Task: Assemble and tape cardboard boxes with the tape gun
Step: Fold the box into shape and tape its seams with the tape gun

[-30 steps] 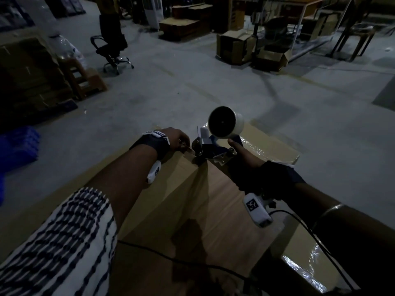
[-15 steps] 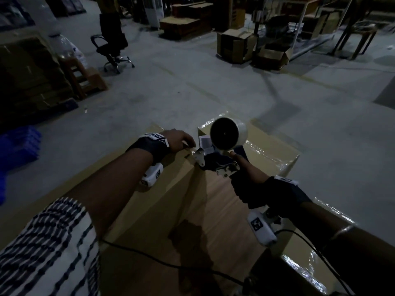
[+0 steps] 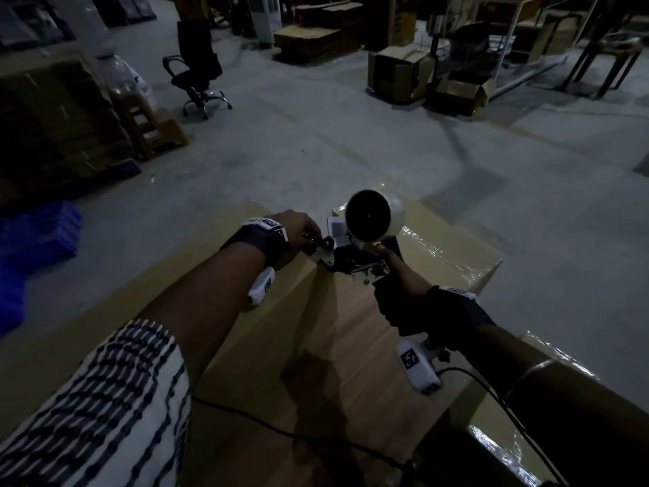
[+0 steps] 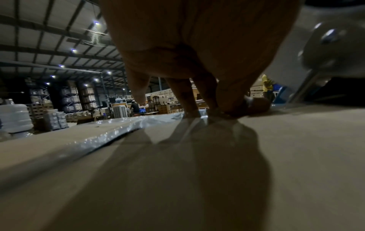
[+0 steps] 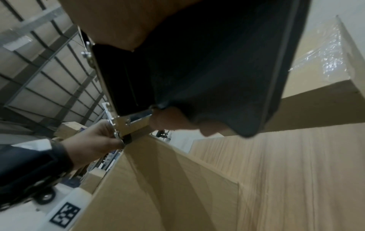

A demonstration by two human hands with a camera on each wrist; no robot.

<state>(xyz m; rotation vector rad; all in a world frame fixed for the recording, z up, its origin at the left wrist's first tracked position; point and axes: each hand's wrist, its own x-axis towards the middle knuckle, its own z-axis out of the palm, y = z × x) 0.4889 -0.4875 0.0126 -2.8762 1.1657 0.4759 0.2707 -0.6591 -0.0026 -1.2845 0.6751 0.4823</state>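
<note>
Tape gun (image 3: 365, 247) has crept back from the box's (image 3: 337, 332) far edge—right hand (image 3: 397, 293) gripping its handle, left hand (image 3: 298, 230) pinching down the tape end—so the seam run has begun.

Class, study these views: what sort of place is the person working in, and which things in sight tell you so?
Most likely a warehouse or packing floor. Tall racking loaded with stock stands under a high metal roof with ceiling lights, stacked cartons fill the background, and open cardboard boxes sit on a bare concrete floor.
</note>
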